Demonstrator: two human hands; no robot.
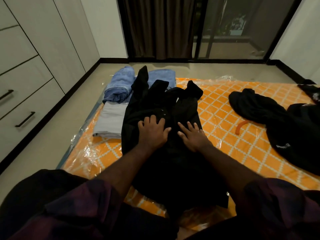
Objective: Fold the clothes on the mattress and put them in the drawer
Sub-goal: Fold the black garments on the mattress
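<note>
done: folded grey garment (110,118), blue towels (119,85) at mattress (225,108) left | now: left hand (152,130), right hand (194,137) flat, fingers spread, pressing black button shirt (161,108) centre | left: loose black clothes (270,118) right; drawer (26,108) closed

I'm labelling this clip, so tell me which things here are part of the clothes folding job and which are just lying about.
Part of the job:
- black shirt, both hands flat on it: left hand, right hand
- folded grey garment
- blue folded clothes
- black clothes heap
- mattress
- drawers

Lying about:
- orange strip
- curtain
</note>
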